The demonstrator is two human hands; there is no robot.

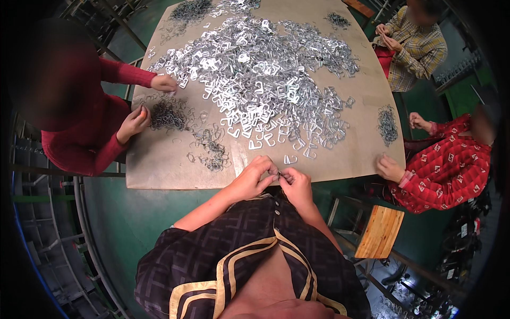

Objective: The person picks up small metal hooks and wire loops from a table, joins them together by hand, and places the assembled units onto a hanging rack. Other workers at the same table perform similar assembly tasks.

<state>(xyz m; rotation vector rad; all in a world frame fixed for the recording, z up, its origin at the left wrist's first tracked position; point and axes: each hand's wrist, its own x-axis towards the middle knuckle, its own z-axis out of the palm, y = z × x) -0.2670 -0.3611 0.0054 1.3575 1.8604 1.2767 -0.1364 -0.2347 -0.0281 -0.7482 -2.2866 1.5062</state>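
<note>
Close to the table's near edge, my left hand point(256, 175) and my right hand point(296, 187) meet with their fingertips pinched together. Between them is a small dark piece, mostly hidden by the fingers, whose kind I cannot make out. Just beyond my hands lies a single hook-shaped silver metal piece point(289, 159). Farther off, a big heap of similar bent metal hooks point(265, 80) spreads over the table point(175, 170). Left of my hands is a loose scatter of thin dark wire clips point(212, 154).
A denser pile of wire clips point(169, 115) lies by a co-worker in a red sweater point(87, 133). Another small pile point(388, 125) is near a person in a red quilted jacket point(446, 170). A plaid-shirted person point(419, 50) is at far right. A wooden stool point(380, 232) stands at my right.
</note>
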